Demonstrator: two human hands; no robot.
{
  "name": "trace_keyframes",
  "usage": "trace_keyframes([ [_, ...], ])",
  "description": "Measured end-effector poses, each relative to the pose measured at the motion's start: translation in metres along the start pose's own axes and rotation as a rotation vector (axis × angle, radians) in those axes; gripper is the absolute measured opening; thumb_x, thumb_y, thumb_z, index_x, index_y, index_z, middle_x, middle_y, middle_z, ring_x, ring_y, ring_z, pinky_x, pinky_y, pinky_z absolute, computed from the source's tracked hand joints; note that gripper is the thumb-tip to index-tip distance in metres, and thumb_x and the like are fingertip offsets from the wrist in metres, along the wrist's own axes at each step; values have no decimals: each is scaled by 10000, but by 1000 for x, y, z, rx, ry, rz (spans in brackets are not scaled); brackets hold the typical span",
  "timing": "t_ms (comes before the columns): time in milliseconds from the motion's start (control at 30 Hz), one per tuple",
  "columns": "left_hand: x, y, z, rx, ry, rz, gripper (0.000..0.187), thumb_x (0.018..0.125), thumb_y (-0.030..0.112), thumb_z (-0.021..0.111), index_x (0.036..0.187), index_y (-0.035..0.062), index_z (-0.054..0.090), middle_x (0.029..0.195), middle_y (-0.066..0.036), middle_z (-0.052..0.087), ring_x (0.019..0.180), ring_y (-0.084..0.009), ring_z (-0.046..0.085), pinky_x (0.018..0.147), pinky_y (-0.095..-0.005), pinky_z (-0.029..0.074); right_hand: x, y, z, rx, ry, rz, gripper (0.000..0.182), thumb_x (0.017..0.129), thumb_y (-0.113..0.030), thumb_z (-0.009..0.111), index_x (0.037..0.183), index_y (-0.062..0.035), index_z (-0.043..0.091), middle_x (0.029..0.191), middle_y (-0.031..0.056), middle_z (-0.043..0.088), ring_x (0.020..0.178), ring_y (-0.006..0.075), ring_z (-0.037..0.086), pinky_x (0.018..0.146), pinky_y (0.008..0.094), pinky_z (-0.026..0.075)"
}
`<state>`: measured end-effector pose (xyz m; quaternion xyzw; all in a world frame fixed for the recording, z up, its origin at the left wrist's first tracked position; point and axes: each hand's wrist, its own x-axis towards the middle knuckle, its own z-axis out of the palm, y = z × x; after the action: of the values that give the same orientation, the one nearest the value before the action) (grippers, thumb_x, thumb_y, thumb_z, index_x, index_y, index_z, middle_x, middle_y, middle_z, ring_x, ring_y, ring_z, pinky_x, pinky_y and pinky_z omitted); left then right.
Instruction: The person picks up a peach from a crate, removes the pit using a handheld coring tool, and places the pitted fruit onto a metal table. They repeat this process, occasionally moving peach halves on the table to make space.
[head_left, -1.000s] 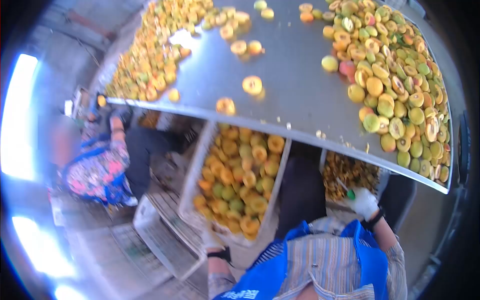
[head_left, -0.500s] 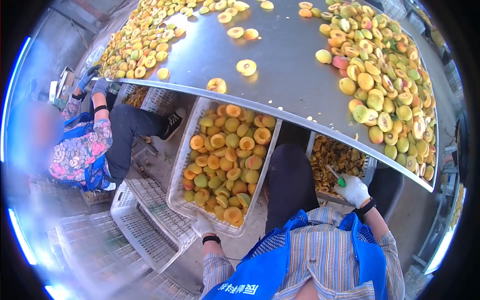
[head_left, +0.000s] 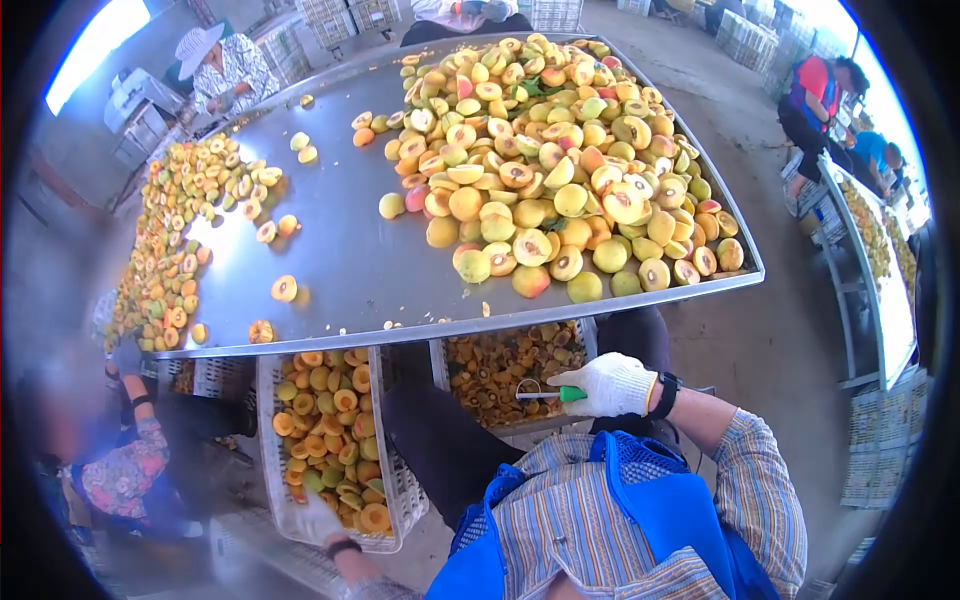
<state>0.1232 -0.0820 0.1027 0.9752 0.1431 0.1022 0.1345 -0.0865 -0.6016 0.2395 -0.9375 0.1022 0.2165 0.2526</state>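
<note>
1. Head view: the right hand [head_left: 612,385], gloved in white, is seen closed around a green-handled pitting tool [head_left: 548,394], whose metal loop points away from the palm, just below the near edge of the steel table [head_left: 340,270].
2. Under that edge, a crate of pits [head_left: 500,375] is seen directly beneath the tool's tip, between the person's dark-clad knees.
3. The left hand [head_left: 318,520], also gloved, is clamped on the near rim of a white crate of peach halves [head_left: 330,440], which is set on the floor below the table's near left corner.
4. On the table, a large heap of halved and whole peaches [head_left: 550,160] is piled toward the far right side.
5. A second spread of cut halves [head_left: 180,240] is laid along the table's left edge, with a few loose halves [head_left: 284,288] near the front edge.
6. Beside the table's left end, a co-worker's patterned sleeve [head_left: 120,470] is seen; another person in a white hat [head_left: 200,45] is placed beyond the far left corner.
</note>
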Motion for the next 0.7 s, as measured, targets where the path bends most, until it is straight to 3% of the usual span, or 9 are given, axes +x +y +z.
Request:
trace_keyframes([
  [67,-15,143,-47,-312,74,328,563,929,263,648,1333,-95,486,1335,-270,555,1203,-424,536,1059,-444,415,-7,10,5,114,54,-29,502,856,-425,619,1292,-178,628,865,188,703,773,373,687,725,461,552],
  [100,-14,186,-38,-454,65,433,485,911,178,671,1303,-72,532,1302,-253,585,1197,-394,558,1045,-435,430,-9,11,8,125,68,-37,502,856,-425,619,1292,-178,628,865,188,703,773,373,687,725,461,552],
  [167,-37,286,-45,-557,120,1021,347,830,63,735,1159,-5,647,1111,-182,690,1051,-352,652,929,-417,514,-13,13,15,257,87,-87,495,859,-412,616,1293,-174,626,852,197,698,774,377,686,733,469,548],
  [233,-79,377,-56,-705,-91,1352,243,808,83,751,1039,72,678,1033,-137,709,956,-338,680,857,-416,544,-11,21,32,225,136,-134,458,876,-397,604,1287,-197,631,822,195,695,759,378,687,724,472,551],
  [300,-113,431,-28,-489,-362,1475,252,900,328,649,1047,126,681,1001,-133,716,928,-348,683,805,-455,541,-23,20,35,185,113,-72,440,887,-394,602,1288,-213,632,802,183,695,748,372,690,697,477,555],
  [433,-149,495,11,109,-620,1363,467,884,514,573,1179,157,631,1002,-156,709,945,-389,673,843,-503,523,-20,38,68,167,213,-191,446,894,-391,608,1318,-254,625,683,167,659,615,354,673,547,477,544],
  [500,-150,507,56,210,-576,1422,464,825,515,641,1156,189,638,1031,-178,696,987,-392,661,867,-501,517,-29,46,67,201,229,-250,457,901,-370,599,1339,-238,611,723,174,671,631,347,676,587,447,556],
  [633,-156,519,18,288,-612,1344,580,735,471,738,1173,109,621,1126,-206,666,1071,-400,624,949,-475,483,-52,55,49,311,277,-204,502,899,-355,609,1372,-192,583,823,191,690,709,329,689,670,388,551],
  [700,-142,506,29,74,-583,1366,552,723,408,772,1145,81,632,1024,-210,682,984,-378,657,953,-441,481,-69,56,30,515,313,-82,554,882,-359,638,1402,-188,551,812,183,689,721,336,688,674,409,544],
])
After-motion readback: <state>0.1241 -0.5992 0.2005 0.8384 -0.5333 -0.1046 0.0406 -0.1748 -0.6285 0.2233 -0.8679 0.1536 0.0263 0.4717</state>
